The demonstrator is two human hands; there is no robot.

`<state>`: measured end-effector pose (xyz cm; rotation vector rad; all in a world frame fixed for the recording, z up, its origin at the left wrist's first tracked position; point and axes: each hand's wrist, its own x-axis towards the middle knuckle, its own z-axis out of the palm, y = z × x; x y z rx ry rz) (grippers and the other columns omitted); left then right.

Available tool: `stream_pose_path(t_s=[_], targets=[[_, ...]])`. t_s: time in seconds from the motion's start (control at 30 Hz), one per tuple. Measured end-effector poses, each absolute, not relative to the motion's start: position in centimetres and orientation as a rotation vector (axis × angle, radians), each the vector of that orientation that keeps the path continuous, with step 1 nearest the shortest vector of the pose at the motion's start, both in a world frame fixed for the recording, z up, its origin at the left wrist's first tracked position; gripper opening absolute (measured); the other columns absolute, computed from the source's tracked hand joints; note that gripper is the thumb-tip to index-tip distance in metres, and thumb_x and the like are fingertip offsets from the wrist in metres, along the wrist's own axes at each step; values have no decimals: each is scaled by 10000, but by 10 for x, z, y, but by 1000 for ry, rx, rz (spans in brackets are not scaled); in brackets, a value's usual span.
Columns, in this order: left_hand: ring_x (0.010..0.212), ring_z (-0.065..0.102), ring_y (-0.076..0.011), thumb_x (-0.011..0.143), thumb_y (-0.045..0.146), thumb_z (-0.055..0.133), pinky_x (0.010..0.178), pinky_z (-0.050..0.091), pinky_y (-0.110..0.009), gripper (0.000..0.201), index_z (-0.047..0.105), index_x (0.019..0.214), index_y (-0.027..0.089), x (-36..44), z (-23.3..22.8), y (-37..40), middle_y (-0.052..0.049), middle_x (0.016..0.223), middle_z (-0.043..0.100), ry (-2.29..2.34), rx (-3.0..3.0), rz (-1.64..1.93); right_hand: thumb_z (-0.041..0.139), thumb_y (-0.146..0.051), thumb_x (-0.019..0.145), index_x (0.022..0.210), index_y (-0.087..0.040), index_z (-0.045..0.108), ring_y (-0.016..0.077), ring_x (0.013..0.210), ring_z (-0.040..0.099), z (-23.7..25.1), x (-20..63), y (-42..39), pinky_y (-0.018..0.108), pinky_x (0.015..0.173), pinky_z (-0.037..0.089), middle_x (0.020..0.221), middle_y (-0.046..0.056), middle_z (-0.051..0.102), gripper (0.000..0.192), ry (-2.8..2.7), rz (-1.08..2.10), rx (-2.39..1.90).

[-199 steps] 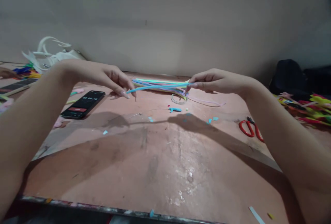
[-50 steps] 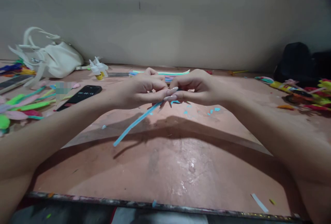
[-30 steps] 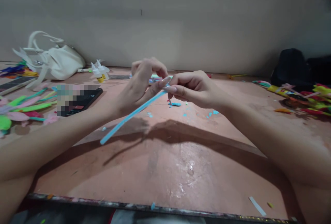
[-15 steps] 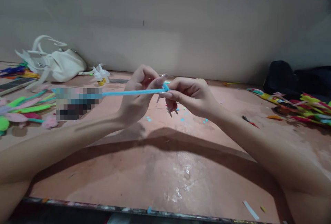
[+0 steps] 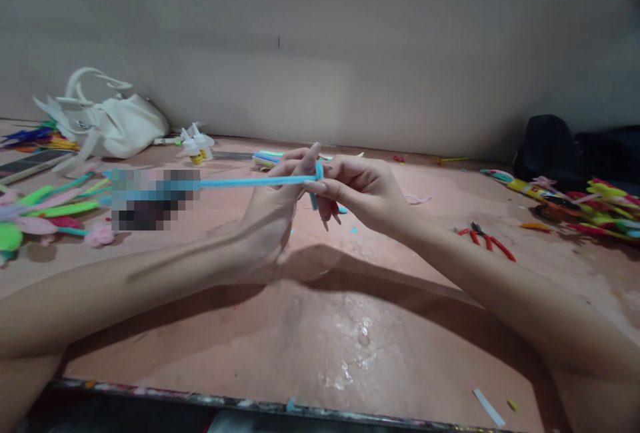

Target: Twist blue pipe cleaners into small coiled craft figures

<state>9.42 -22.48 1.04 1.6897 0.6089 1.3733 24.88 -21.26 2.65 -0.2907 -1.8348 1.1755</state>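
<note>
Nearest, the front edge of the pinkish desk (image 5: 320,346) carries a white scrap of strip (image 5: 487,408) at the right and a small blue scrap at the middle. Beyond that edge, both forearms reach in over the desk and the hands meet above its middle. The left hand (image 5: 273,210) is closed, thumb and forefinger pinched on a blue pipe cleaner (image 5: 250,182), with one long-nailed finger raised. The right hand (image 5: 363,190) is likewise closed, its fingertips gripping the same pipe cleaner right against the left hand's fingers. From that pinch the pipe cleaner runs out level to the left of the hands, held clear above the desk; its far end goes into a blurred patch and cannot be made out. A short bent end of it hangs down between the two hands.

Right of the hands, red-handled pliers (image 5: 483,238) lie flat on the desk. Left of the hands lie green and pink craft flowers (image 5: 45,210). Just behind the hands a bundle of pastel pipe cleaners (image 5: 270,156) rests on the desk, and left of that stand small glue bottles (image 5: 196,145). Farther back on the left sits a white handbag (image 5: 113,128); at the far right a heap of bright craft pieces (image 5: 590,210) lies before a dark bag (image 5: 550,146), close to the wall.
</note>
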Motion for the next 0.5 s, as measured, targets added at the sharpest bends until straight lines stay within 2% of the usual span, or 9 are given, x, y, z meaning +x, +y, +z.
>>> stream_pose_path(t_s=[0.13, 0.2, 0.3, 0.4, 0.5], targets=[[685, 570, -168, 1100, 779, 262, 665, 610, -353, 717, 755, 1126, 258, 97, 11, -233, -15, 768, 585, 587, 1463, 1382, 810, -452, 988, 772, -198, 561, 77, 531, 618, 27, 247, -216, 202, 500, 471, 628, -36, 655, 416, -1810, 1216, -314], [738, 620, -179, 1093, 757, 365, 660, 615, -348, 626, 763, 1152, 276, 96, 8, -230, -22, 815, 643, 559, 1486, 1386, 809, -454, 990, 765, -199, 545, 74, 522, 610, 28, 247, -214, 201, 498, 455, 625, -39, 648, 430, -1794, 1246, -316], [799, 686, -189, 988, 768, 613, 666, 630, -340, 527, 778, 1138, 290, 90, 5, -211, -24, 926, 728, 492, 1550, 1382, 813, -497, 976, 776, -192, 572, 70, 496, 562, 29, 252, -204, 209, 477, 418, 615, -46, 626, 437, -1787, 1327, -335], [950, 750, -228, 915, 770, 724, 836, 668, -394, 520, 799, 1028, 268, 74, 7, -178, -40, 995, 756, 428, 1741, 1165, 842, -524, 939, 850, -165, 672, 73, 559, 555, 22, 262, -184, 220, 529, 435, 683, -37, 636, 407, -1804, 1443, -362], [1077, 750, -221, 899, 729, 781, 1014, 620, -388, 498, 803, 857, 233, 55, 8, -146, -66, 1168, 746, 411, 1978, 924, 870, -521, 905, 877, -154, 729, 95, 714, 604, 5, 274, -163, 241, 658, 483, 811, -6, 684, 394, -1869, 1454, -421]])
